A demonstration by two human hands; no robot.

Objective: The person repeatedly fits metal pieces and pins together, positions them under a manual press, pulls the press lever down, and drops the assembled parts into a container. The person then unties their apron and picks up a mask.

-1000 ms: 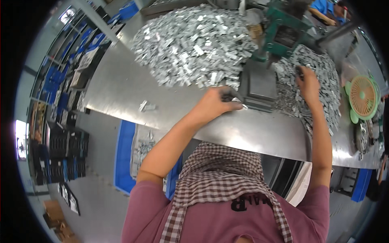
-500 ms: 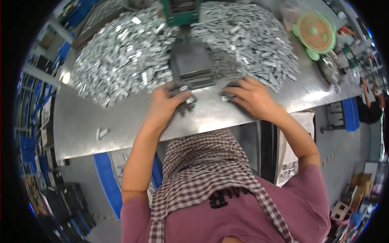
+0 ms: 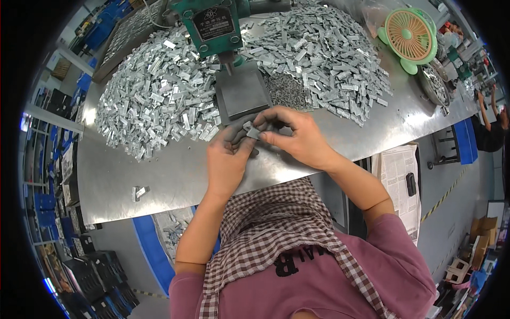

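Clip (image 3: 251, 131), one small flat grey metal piece, held at picture centre just off the 6 o'clock edge of the press base (image 3: 242, 95), above the table (image 3: 175, 170). Left hand (image 3: 227, 159): fingers curled up under the clip, thumb and fingertips closed on its lower edge. Right hand (image 3: 297, 135): thumb and forefinger pinched on the clip's right side, other fingers arched over it; both hands touch each other around the piece. Press (image 3: 212, 24): green body at 12 o'clock, dark square base below it. Left pile (image 3: 154, 95): loose metal clips heaped at 10 o'clock, touching the base. Right pile (image 3: 324, 58): same stock, heaped at 1 o'clock. Stray clips (image 3: 139, 192): two or three lying apart at 8 o'clock near the table's near edge. Fan (image 3: 410, 36): small green and orange, at 2 o'clock. Risks, as judged: the clip is tiny and gripped only at its edges, so a slip of either pinch could drop it onto the table or off its near edge; stamped edges look sharp enough to nick bare fingertips; fingers so close to the base could be caught if the piece is seated with the hands under the ram; the piles crowd the base and loose pieces could slide onto it and foul the seating.
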